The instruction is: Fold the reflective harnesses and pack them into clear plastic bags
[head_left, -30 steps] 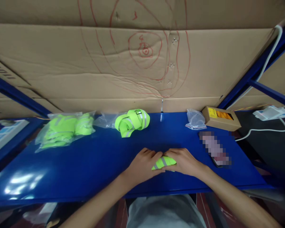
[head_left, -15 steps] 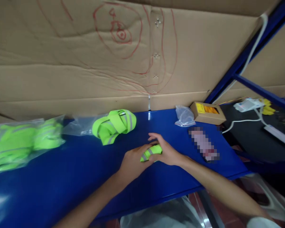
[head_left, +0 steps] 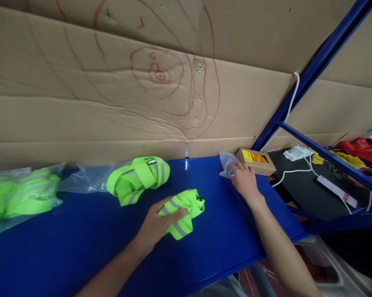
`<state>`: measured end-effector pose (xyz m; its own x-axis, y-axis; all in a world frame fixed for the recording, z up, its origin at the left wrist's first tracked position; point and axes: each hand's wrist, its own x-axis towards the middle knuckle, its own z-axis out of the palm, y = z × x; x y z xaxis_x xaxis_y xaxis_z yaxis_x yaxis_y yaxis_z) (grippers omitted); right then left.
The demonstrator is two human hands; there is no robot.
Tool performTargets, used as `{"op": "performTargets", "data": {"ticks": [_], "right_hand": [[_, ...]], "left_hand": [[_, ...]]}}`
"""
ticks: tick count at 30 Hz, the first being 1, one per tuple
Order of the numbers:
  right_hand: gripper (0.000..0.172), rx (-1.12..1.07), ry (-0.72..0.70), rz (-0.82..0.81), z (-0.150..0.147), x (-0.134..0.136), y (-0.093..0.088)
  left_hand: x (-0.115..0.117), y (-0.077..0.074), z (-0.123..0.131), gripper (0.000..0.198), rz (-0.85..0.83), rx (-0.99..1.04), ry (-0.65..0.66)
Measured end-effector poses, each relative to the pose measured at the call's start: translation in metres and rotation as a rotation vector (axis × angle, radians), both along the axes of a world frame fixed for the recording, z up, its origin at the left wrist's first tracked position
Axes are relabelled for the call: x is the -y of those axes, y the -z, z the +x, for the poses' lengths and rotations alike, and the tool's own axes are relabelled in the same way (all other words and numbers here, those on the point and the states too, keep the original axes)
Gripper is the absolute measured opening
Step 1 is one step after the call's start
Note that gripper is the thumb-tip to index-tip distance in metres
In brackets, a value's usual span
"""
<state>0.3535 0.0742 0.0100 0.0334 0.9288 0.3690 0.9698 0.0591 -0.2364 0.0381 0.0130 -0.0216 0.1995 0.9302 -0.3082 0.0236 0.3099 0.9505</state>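
Head camera took in, from where I stood, a blue table where work seemed partway along. At nine o'clock, transparent packaging held yellow-green bundles, apparently finished. Toward ten, a loose strap lay coiled outside any bag, just beside a flat plastic bag. At two stood a box, something orange at its window. Also unbagged, the gathered strap sat at the clock's centre, clamped in the fingers of the left hand. Between one and two, the right hand touched a crumpled bag; I couldn't make out contents, nor whether those fingers were pinched or apart.
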Motion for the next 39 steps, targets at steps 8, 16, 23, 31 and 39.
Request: {"op": "performTargets", "data": {"ticks": [8,16,23,31,39], "right_hand": [[0.013,-0.384,-0.301,-0.005,-0.065,0.005,0.013],[0.025,-0.756,-0.506,-0.069,-0.096,0.027,0.021],[0.026,-0.814,-0.522,-0.058,-0.096,0.034,0.017],[0.021,-0.571,-0.561,0.141,-0.099,0.047,0.007],[0.018,-0.417,-0.650,0.055,-0.105,0.059,0.009]], "left_hand": [[0.011,-0.005,0.003,0.056,-0.055,0.211,-0.044],[0.007,-0.004,0.005,0.044,0.234,0.020,-0.107],[0.001,-0.005,0.002,0.050,0.129,0.029,-0.059],[-0.001,-0.008,0.002,0.041,0.305,-0.140,-0.145],[0.000,-0.007,-0.004,0.035,0.512,-0.357,-0.223]]}}
